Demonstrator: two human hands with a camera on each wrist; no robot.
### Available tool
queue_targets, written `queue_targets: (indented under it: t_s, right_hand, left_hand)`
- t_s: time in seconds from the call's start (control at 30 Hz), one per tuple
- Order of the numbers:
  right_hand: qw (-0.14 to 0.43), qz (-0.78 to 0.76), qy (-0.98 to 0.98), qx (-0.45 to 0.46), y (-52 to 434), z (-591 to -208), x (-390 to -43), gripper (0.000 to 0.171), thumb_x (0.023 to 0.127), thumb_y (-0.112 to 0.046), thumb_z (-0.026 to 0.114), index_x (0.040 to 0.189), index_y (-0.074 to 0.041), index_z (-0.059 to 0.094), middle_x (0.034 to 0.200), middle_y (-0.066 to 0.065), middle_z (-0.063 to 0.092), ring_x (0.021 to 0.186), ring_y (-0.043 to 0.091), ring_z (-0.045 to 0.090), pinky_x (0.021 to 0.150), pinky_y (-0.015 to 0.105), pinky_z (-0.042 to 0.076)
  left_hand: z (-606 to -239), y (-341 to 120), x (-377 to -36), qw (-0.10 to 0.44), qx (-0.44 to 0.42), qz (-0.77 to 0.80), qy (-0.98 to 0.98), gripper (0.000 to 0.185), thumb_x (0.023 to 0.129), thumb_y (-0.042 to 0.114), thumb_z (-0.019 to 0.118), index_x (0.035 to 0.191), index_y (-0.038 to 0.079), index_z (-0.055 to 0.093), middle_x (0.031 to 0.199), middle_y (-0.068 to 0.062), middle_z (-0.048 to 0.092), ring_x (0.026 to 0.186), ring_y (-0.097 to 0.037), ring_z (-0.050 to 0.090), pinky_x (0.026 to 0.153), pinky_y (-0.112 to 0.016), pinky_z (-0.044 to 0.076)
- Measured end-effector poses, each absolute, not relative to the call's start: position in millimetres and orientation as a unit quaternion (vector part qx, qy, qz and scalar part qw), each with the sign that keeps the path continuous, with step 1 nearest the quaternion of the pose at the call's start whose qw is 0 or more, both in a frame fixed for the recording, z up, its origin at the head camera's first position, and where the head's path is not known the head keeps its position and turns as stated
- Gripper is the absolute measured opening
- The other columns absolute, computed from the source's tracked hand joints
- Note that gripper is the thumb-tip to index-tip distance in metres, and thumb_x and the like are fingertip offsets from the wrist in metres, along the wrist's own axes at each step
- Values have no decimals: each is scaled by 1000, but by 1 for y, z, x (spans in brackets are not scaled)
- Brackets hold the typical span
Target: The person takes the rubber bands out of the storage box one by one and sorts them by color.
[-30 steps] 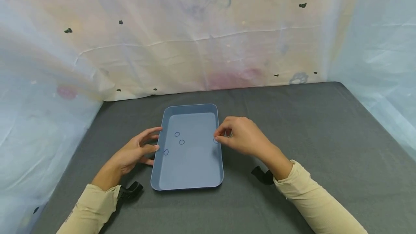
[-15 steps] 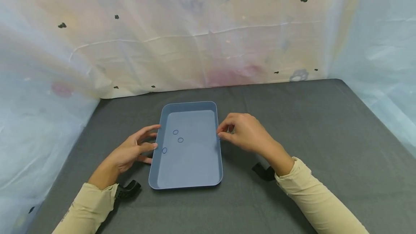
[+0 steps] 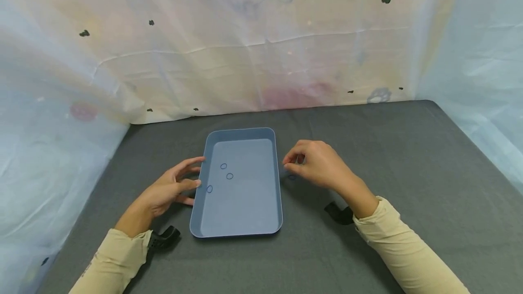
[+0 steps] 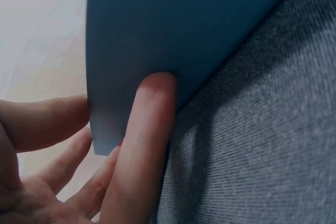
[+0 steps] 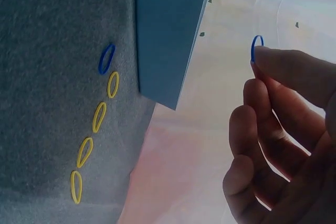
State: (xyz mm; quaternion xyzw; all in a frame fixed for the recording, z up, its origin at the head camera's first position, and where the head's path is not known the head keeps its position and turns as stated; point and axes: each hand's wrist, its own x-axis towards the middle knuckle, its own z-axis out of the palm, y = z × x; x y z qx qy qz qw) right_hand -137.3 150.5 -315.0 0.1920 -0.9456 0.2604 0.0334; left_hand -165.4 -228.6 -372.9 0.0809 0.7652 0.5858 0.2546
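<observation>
We are steadying the shallow blue plastic tray (image 3: pixel 239 221) with our left hand (image 3: pixel 169 192), fingers straight against its wall. Three small blue rubber rings (image 3: pixel 223 166) are lying inside. Our right hand (image 3: pixel 320 164) is pinching another blue ring (image 5: pixel 256 48) just beside the tray; one blue loop (image 5: pixel 106 59) and four yellow loops (image 5: pixel 98 117) are waiting on the grey cloth.

Small blue rubber ring (image 5: pixel 256 47), thin loop, pinched upright at fingertips, lifted off the cloth at 3 o'clock of blue tray (image 3: pixel 239 228). Tray rectangular, shallow, flat on grey cloth, three blue rings (image 3: pixel 223 166) inside toward 9 o'clock.
</observation>
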Motion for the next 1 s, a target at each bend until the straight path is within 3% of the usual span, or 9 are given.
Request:
queue_targets:
  t_s: [1.0]
  right_hand:
    - [3, 228, -950, 211, 167, -324, -149, 4, 88, -23, 76, 91, -22, 78, 90, -7, 68, 78, 9, 60, 70, 30, 49]
  left_hand:
    - [-364, -232, -165, 253, 83, 575, 774, 72, 99, 19, 63, 158, 22, 23, 162, -22, 19, 118, -31, 59, 82, -51, 60]
